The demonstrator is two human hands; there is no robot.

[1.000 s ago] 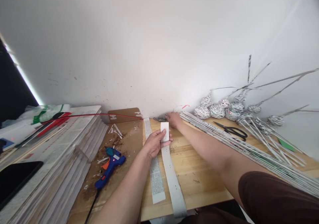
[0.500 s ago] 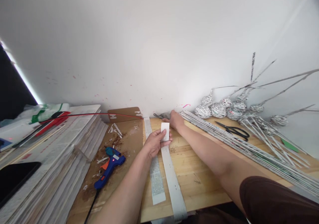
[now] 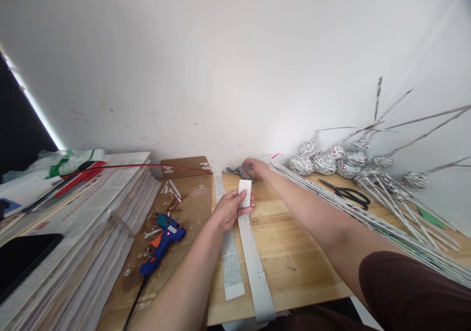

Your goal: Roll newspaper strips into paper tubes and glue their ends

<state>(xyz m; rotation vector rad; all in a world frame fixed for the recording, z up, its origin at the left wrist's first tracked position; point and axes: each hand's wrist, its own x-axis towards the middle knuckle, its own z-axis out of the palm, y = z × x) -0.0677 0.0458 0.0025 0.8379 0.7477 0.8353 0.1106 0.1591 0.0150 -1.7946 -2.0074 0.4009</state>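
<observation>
My left hand [image 3: 232, 208] pinches the top end of a long white paper strip [image 3: 253, 267] between thumb and fingers. The strip hangs down over the table's front edge. Beside it, under my left wrist, a second strip, of printed paper [image 3: 233, 267], lies flat on the wooden table. At the back, against the wall, my right hand [image 3: 256, 168] has its fingers curled over a crumpled grey cloth [image 3: 240, 172]; some fingertips are hidden behind it.
A blue glue gun [image 3: 162, 247] lies on stained cardboard [image 3: 195, 213] at left, near a tall newspaper stack [image 3: 125, 223]. On the right are rolled paper sticks [image 3: 331, 208], black scissors [image 3: 348, 193] and several woven paper gourds [image 3: 324, 163].
My right hand has shifted slightly up on the grey cloth, and more of the cloth shows. My left hand keeps its pinch on the strip. The view has shifted a little.
</observation>
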